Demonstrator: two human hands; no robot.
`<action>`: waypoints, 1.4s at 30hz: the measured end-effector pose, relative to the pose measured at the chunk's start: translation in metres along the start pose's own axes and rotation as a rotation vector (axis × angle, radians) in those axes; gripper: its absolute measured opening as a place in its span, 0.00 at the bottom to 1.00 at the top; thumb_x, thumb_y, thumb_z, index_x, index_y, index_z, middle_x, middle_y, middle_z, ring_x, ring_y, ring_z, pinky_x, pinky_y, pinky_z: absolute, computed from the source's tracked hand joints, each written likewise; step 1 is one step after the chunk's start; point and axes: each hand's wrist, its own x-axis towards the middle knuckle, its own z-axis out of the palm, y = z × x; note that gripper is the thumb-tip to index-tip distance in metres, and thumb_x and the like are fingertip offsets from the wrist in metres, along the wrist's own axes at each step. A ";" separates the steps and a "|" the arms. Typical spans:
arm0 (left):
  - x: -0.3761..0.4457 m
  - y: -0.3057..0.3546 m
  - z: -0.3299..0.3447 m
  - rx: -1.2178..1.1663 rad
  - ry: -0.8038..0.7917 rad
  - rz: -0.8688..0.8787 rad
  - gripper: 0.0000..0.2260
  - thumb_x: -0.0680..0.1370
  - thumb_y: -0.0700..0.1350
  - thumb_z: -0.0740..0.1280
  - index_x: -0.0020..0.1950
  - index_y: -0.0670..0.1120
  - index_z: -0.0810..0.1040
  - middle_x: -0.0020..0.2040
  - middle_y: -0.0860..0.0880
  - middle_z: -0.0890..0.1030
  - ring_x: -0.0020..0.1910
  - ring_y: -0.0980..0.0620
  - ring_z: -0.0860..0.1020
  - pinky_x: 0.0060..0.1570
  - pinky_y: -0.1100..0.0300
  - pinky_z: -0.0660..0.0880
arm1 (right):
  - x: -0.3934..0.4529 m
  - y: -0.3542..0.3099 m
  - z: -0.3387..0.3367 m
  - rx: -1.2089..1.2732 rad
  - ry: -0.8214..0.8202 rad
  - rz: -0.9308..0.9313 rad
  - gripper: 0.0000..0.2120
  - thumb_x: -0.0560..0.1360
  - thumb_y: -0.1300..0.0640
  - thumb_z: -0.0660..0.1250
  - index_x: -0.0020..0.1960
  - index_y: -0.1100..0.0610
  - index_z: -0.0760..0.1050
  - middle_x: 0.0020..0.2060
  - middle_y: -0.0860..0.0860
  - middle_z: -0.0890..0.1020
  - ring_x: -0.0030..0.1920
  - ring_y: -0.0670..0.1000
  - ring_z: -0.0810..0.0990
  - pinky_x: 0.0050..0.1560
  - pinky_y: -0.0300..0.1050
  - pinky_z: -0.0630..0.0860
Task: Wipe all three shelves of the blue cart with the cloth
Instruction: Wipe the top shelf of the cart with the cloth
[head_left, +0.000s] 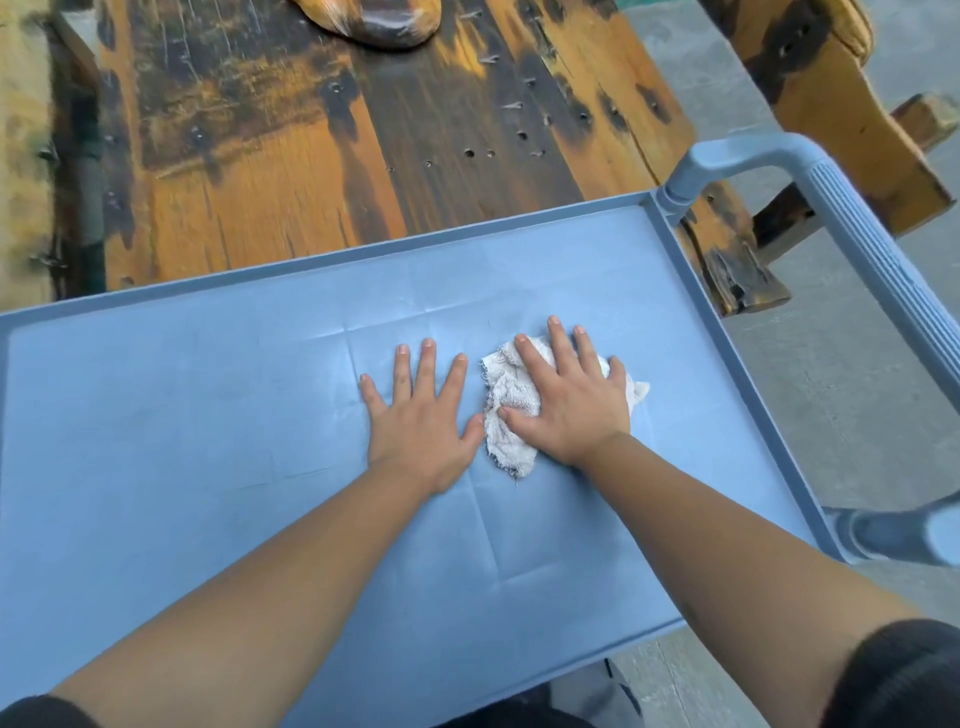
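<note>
The right hand (569, 400) presses flat on the cloth (511, 415) to wipe the top shelf (208, 415), while the left hand (421, 410), fingers spread wide beside it, steadies.

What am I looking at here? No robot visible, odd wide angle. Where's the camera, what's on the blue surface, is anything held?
There is no robot: a person works bare-handed, and the single wide-angle camera sits on their head, looking forward and down. The blue surface is the top shelf of a cart; its ribbed handle is at the right. The left hand lies flat on the bare shelf. The right hand presses flat on a crumpled white cloth, not gripping it. A worn wooden table stands beyond the cart.
</note>
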 end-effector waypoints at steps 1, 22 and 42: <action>0.003 0.003 -0.002 -0.016 0.007 -0.023 0.31 0.76 0.65 0.47 0.77 0.57 0.51 0.80 0.47 0.48 0.77 0.42 0.42 0.67 0.29 0.44 | 0.008 0.001 0.000 0.008 -0.001 -0.004 0.41 0.67 0.24 0.54 0.76 0.36 0.48 0.80 0.48 0.51 0.78 0.57 0.50 0.67 0.69 0.56; 0.043 0.035 -0.001 -0.071 0.062 -0.223 0.36 0.75 0.66 0.49 0.79 0.51 0.48 0.81 0.49 0.44 0.78 0.47 0.40 0.71 0.34 0.43 | 0.173 0.007 -0.023 0.098 0.008 -0.207 0.43 0.66 0.21 0.51 0.76 0.38 0.48 0.80 0.50 0.44 0.78 0.56 0.43 0.70 0.70 0.49; 0.049 0.037 0.000 -0.075 0.087 -0.245 0.35 0.74 0.68 0.48 0.79 0.56 0.46 0.81 0.51 0.44 0.78 0.50 0.40 0.72 0.36 0.43 | 0.163 0.042 -0.028 -0.013 -0.063 -0.352 0.35 0.70 0.24 0.48 0.73 0.39 0.58 0.78 0.41 0.56 0.78 0.55 0.40 0.66 0.76 0.50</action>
